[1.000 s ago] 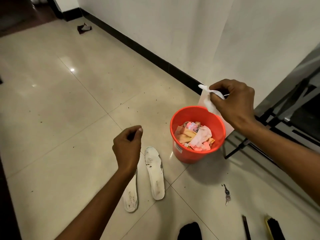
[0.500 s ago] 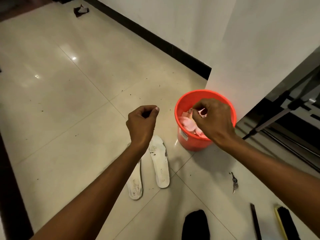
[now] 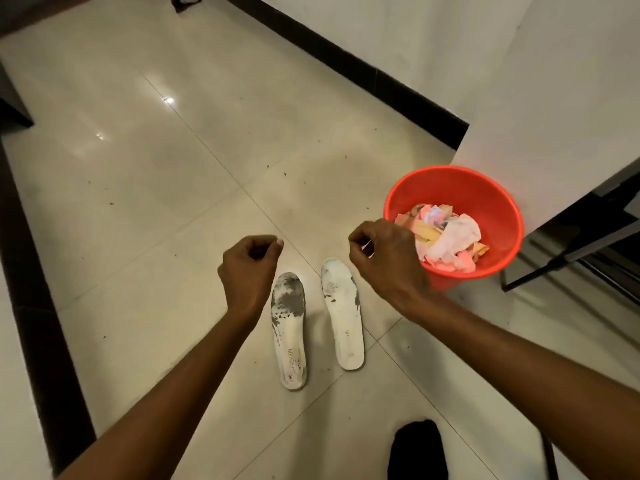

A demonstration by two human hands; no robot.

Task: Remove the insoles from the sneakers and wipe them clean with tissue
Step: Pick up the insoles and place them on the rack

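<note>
Two white insoles lie side by side on the tiled floor. The left insole (image 3: 289,327) has dark grey smudges at its toe; the right insole (image 3: 343,311) looks cleaner. My left hand (image 3: 247,271) hovers just left of the left insole's toe, fingers curled with nothing in them. My right hand (image 3: 384,258) hangs above the right insole's toe, at the near-left rim of the orange bucket (image 3: 505,202), fingers curled and empty. A crumpled white tissue (image 3: 457,237) lies on top of the scraps inside the bucket.
A white wall with black skirting (image 3: 346,71) runs behind the bucket. A black metal stand leg (image 3: 554,265) crosses the floor to the right. A black sock-clad foot (image 3: 417,452) shows at the bottom. A dark border strip (image 3: 34,306) runs along the left.
My right hand carried the white tissue over the bucket, let it go inside, and has pulled back toward the insoles, empty. The left hand has stayed curled above the left insole.
</note>
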